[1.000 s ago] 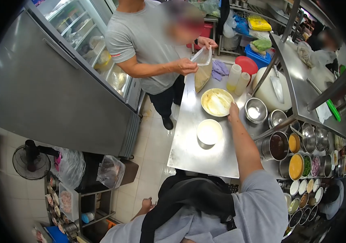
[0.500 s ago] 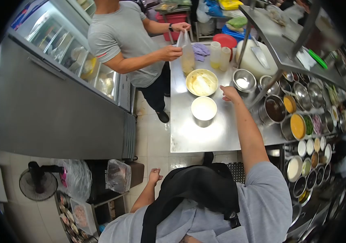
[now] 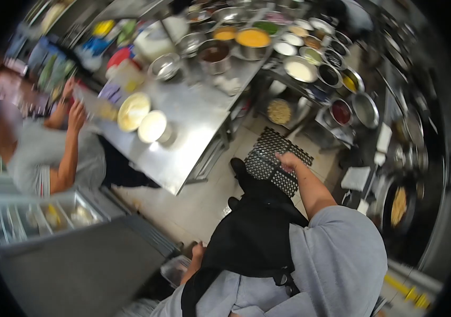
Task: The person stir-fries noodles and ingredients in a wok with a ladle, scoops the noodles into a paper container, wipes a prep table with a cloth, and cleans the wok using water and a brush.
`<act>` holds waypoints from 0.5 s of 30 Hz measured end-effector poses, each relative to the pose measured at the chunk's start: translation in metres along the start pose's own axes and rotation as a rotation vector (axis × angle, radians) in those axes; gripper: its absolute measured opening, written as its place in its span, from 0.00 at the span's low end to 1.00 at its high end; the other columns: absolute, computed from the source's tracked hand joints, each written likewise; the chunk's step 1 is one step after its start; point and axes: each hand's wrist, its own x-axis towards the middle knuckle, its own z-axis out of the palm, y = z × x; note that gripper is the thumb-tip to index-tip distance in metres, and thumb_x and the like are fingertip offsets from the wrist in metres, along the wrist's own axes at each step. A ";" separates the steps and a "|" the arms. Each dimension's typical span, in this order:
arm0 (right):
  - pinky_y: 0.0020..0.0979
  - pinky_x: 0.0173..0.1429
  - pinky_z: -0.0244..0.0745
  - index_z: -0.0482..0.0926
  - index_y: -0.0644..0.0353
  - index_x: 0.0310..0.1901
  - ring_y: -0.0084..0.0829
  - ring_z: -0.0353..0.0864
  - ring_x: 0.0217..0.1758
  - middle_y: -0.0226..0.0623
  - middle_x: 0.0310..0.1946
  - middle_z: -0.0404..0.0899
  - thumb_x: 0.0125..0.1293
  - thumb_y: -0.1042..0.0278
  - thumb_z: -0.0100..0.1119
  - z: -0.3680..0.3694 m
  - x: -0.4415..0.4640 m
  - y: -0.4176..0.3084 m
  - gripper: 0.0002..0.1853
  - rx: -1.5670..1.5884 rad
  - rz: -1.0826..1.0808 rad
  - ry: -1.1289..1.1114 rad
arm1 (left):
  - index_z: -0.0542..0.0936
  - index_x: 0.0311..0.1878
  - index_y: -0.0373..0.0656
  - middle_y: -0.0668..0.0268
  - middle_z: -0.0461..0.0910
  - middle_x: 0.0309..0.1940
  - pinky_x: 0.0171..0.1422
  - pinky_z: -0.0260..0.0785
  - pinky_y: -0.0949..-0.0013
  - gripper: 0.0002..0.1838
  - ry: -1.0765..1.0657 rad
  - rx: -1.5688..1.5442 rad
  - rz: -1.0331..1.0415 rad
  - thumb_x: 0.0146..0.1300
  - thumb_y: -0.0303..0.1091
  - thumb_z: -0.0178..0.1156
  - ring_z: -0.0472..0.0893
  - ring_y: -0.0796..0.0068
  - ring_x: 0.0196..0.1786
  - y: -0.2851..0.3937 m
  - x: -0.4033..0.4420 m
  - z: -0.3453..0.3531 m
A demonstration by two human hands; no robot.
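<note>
My right hand hangs in the air above a black perforated floor mat. A finger is stretched out and nothing shows in the hand. My left hand is low at my side, near a clear plastic bag or container; its fingers are small and blurred. Both hands are away from the steel table. On that table stand a wide bowl with a pale creamy mix and a white-filled pot. Across it, a co-worker holds up a clear plastic bag.
Pots of orange and brown sauce line the table's far end. A stove with a pan of food stands on the right. A fridge is at lower left. Tiled floor lies between.
My view has swung right, from the table toward the stove side. My right hand, earlier stretched over the table beside the bowl, is now above the floor mat. The co-worker still holds the bag.
</note>
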 end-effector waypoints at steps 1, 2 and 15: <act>0.41 0.39 0.80 0.78 0.68 0.43 0.39 0.83 0.31 0.46 0.26 0.80 0.72 0.34 0.46 0.017 0.000 0.046 0.35 -0.036 0.079 0.042 | 0.73 0.62 0.39 0.49 0.78 0.56 0.46 0.77 0.56 0.23 0.021 0.026 0.037 0.71 0.44 0.55 0.84 0.56 0.43 -0.004 0.007 -0.007; 0.43 0.42 0.79 0.76 0.65 0.49 0.42 0.83 0.35 0.48 0.33 0.79 0.72 0.34 0.44 0.033 -0.001 0.093 0.34 0.045 0.167 0.091 | 0.73 0.62 0.39 0.49 0.78 0.56 0.47 0.77 0.56 0.23 0.021 -0.072 0.023 0.72 0.45 0.54 0.84 0.56 0.44 -0.006 0.016 -0.013; 0.44 0.32 0.81 0.72 0.64 0.60 0.49 0.82 0.36 0.56 0.43 0.78 0.65 0.25 0.48 0.062 -0.032 0.394 0.43 1.650 0.629 0.756 | 0.72 0.58 0.36 0.53 0.79 0.45 0.36 0.79 0.59 0.27 0.064 -0.758 -0.131 0.70 0.51 0.55 0.84 0.59 0.33 0.228 0.047 -0.140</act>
